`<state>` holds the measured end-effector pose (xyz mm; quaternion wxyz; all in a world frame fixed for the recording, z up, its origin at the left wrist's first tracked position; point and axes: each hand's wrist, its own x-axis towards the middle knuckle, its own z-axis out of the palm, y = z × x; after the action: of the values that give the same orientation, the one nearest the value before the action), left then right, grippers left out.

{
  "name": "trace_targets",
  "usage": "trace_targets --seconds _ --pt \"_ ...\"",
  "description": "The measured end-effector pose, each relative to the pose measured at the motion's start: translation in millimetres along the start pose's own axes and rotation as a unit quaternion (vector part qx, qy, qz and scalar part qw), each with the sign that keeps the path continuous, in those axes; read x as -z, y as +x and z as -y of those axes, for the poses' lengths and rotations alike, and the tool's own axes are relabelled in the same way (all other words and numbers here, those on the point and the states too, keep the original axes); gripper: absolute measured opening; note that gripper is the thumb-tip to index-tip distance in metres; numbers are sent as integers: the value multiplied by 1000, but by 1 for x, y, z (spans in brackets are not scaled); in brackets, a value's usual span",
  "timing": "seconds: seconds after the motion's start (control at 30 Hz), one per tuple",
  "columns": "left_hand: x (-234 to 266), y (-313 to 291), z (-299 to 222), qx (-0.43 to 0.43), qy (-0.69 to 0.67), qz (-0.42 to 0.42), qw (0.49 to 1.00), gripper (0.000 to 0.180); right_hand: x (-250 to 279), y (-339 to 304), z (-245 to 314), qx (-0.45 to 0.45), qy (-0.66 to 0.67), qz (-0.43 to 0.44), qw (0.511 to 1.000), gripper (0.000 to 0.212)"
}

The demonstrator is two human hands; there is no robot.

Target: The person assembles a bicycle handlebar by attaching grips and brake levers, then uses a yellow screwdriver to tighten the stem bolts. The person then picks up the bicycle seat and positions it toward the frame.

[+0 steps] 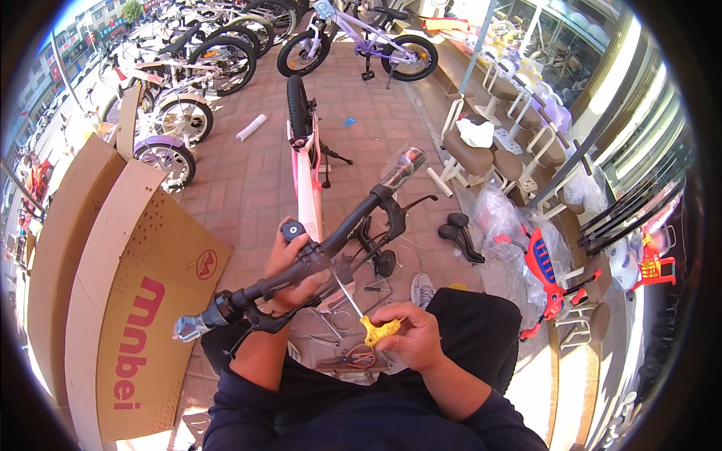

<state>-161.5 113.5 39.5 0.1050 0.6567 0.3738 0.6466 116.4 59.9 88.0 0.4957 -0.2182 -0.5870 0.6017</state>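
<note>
Big brown cardboard box (113, 301) lying flat on the left, with pink letters and a red round mark on it. Red brick floor (248, 188) underneath everything.

Small pink and white bike (307, 161) straight ahead on the bricks, black tire pointing away. More bikes (203, 60) parked in a bunch at the top left, and a purple bike (361, 41) standing at the top. Brown padded seats on white frames (474, 154) off to the right. Red and blue scooter (545, 282) lying near the right knee (partly wrapped in clear plastic).

Black handlebar (316, 252) held up close in the middle, slanting from low left to high right, with plastic wrap on both grip ends. Black brake lever (410, 207) sticking out near the upper end.

Left hand (289, 270) curled tight around the middle of the handlebar, right by the clamp. Right hand (410, 334) closed around the yellow handle of a T-shaped hex key (372, 319), held just below the bar. Thin metal shaft of the key pointing up into the clamp, tip touching it or very nearly (hard to tell which).

Few small loose tools (353, 357) on the ground between the knees, too blurry to name.
</note>
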Motion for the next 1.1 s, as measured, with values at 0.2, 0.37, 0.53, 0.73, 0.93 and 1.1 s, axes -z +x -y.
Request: trace_targets --seconds 0.2,0.37,0.53,0.73,0.93,1.1 --pt "1 -2 2 0 -7 -7 1000 73 4 8 21 281 -450 44 846 49" --pt "-1 0 0 -1 -32 -4 999 74 -19 -17 15 -198 13 -45 979 54" --pt "2 -1 -2 -2 -16 1 1000 74 -2 -1 7 75 -254 112 958 45" --pt "5 -2 1 3 -44 21 999 74 -6 -12 9 -181 91 -79 976 38" --pt "6 -7 2 19 -81 29 996 80 -11 -6 18 -162 211 -86 960 39" --pt "4 -11 3 25 -82 18 996 80 5 -2 10 24 -190 38 981 44"
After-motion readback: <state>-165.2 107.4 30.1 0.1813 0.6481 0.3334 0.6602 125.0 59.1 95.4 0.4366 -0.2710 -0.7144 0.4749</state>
